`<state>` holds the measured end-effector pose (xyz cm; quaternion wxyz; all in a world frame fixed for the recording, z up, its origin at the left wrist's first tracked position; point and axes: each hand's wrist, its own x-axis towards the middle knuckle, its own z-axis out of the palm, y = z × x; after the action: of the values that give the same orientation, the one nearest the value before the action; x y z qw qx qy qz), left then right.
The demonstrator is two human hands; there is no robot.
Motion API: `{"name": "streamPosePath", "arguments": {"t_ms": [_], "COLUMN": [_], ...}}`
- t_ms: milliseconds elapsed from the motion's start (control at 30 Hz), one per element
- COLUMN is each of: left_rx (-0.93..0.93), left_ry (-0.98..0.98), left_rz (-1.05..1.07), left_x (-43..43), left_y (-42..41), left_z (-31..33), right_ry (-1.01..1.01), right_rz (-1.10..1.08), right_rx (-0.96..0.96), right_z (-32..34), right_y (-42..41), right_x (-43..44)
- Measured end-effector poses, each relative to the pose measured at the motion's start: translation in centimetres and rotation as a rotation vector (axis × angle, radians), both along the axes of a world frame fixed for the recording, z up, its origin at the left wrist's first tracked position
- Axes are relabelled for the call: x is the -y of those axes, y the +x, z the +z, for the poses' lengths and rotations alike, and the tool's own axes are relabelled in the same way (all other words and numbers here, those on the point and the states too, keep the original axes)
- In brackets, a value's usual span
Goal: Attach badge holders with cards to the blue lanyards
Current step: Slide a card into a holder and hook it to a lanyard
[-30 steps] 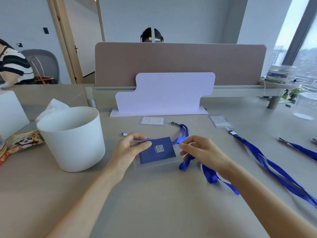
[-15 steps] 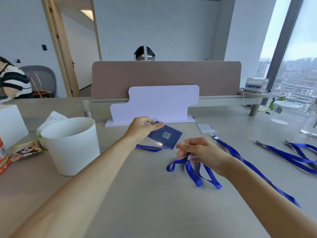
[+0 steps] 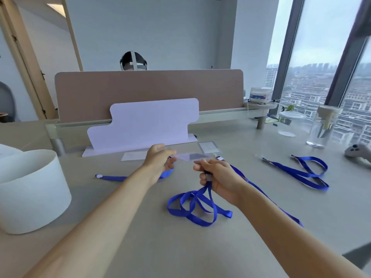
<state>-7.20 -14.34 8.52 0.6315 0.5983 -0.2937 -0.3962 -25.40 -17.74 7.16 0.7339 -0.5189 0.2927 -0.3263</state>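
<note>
My left hand [image 3: 160, 160] pinches a clear badge holder [image 3: 190, 156] with a dark blue card inside, held nearly flat and edge-on above the table. Just right of it, my right hand [image 3: 217, 176] grips the clip end of a blue lanyard [image 3: 197, 207], whose loops lie on the table below. The holder's near edge almost meets my right fingers. Another blue lanyard [image 3: 112, 178] lies left of my left hand. A second badge holder [image 3: 208, 147] rests flat beyond my hands, and a further blue lanyard [image 3: 301, 171] lies at the right.
A white round bucket [image 3: 30, 189] stands at the left. A white shaped board [image 3: 144, 123] stands upright behind my hands, before a brown divider. Glass jars [image 3: 323, 127] and a grey controller [image 3: 359, 153] sit at the far right. A white card [image 3: 133, 156] lies near the board.
My left hand has lifted the badge holder off the table and tilted it nearly flat, moving it toward my right hand. My right hand has raised the lanyard's clip end.
</note>
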Motion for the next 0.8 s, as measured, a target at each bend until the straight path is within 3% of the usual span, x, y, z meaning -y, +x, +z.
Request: {"name": "streamPosePath", "arguments": {"t_ms": [100, 267, 433, 600, 800], "left_rx": [0.052, 0.750, 1.250, 1.445, 1.562], "left_ry": [-0.012, 0.075, 0.141, 0.341, 0.439], "left_rz": [0.000, -0.104, -0.225, -0.390, -0.481], "left_x": [1.8, 4.4, 7.0, 10.1, 12.5], "left_y": [0.1, 1.7, 2.8, 4.6, 4.6], "left_z": [-1.4, -3.3, -4.5, -4.9, -5.4], "right_ry": [0.014, 0.060, 0.119, 0.089, 0.146], "right_rz": [-0.022, -0.069, -0.056, -0.138, -0.151], "right_rx": [-0.060, -0.149, -0.241, -0.369, -0.375], "right_z": [-0.4, -0.8, -1.1, -2.2, -3.5], "right_y": [1.3, 4.2, 6.5, 7.5, 7.0], "right_x": [2.0, 5.6, 8.2, 10.2, 12.2]}}
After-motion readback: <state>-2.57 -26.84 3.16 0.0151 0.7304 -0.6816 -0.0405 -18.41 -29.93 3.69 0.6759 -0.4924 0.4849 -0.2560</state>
